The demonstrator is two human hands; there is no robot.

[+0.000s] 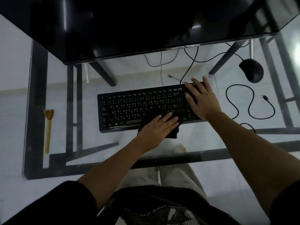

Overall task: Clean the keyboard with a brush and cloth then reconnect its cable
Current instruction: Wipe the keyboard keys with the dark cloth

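Observation:
A black keyboard (129,108) lies flat on the glass desk (211,140). My left hand (158,129) presses a dark cloth (174,133) flat against the keyboard's lower middle edge, fingers spread over it. My right hand (201,99) rests palm down on the keyboard's right end, over the number pad, fingers apart. The loose cable (250,103) curls on the glass to the right, its USB plug (265,97) lying free. A wooden-handled brush (48,129) lies on the far left of the desk, bristles pointing away from me.
A large dark monitor (129,25) looms over the back of the desk. A black mouse (251,70) sits at the back right, its cord running behind. Thin cables trail under the monitor. The desk's metal frame and white floor show through the glass.

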